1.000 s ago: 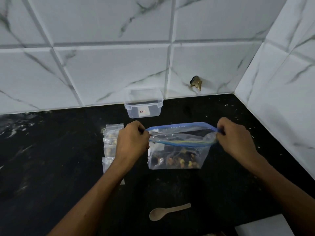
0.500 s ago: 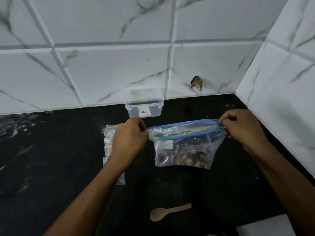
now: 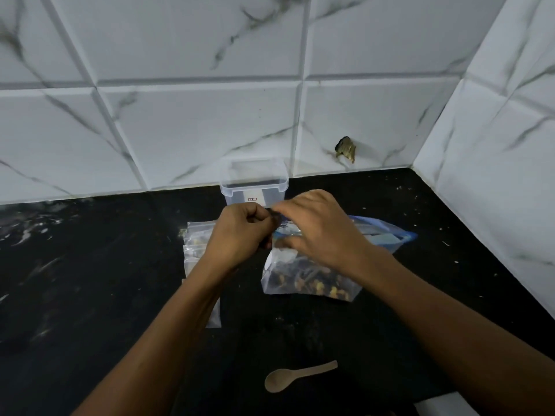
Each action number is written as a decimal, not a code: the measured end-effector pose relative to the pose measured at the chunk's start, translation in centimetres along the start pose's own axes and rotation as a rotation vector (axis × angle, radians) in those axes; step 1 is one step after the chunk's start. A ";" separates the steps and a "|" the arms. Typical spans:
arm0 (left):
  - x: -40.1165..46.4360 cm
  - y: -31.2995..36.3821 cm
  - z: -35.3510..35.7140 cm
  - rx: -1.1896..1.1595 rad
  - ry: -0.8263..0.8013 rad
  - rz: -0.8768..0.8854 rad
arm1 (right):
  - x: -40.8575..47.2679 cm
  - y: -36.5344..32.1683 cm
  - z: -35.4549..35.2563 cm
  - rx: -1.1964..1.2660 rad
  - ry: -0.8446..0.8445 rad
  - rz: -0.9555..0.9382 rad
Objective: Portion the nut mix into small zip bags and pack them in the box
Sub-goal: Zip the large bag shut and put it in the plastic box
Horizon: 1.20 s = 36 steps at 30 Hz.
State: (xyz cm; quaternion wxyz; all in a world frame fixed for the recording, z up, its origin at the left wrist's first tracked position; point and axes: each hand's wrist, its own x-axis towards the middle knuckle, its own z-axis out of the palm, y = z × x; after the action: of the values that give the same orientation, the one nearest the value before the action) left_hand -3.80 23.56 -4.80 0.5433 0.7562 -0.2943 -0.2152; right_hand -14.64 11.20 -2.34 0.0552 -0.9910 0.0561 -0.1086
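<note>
At frame center both hands meet at the left end of the big bag's [image 3: 312, 277] blue zip, left hand [image 3: 237, 235] and right hand [image 3: 318, 232] pinching it, the box [image 3: 253, 183] just above.

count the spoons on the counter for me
1. A single pale spoon lies on the black counter, close to the camera, between the two forearms, bowl to the left. Another could be hidden beneath the arms or bags, but none shows.
</note>
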 end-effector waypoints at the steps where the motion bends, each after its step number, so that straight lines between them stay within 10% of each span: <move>1: -0.2 -0.2 0.0 -0.032 0.003 0.028 | 0.6 0.2 0.0 0.008 0.051 -0.011; 21: -2.4 -13.4 4.6 0.461 -0.063 -0.068 | 2.5 2.3 -3.3 0.440 0.082 0.174; 29: -1.7 -4.5 1.2 -0.182 -0.049 0.179 | 2.7 1.7 -2.6 0.443 0.037 0.099; 36: 0.5 0.7 0.0 -0.237 0.008 0.250 | 0.6 5.2 -4.1 0.456 -0.140 0.166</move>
State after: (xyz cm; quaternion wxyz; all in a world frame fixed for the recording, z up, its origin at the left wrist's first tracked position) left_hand -3.57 23.00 -4.11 0.6524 0.6451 -0.3568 -0.1762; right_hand -15.47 5.56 1.17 0.2899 -0.9500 0.1073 -0.0446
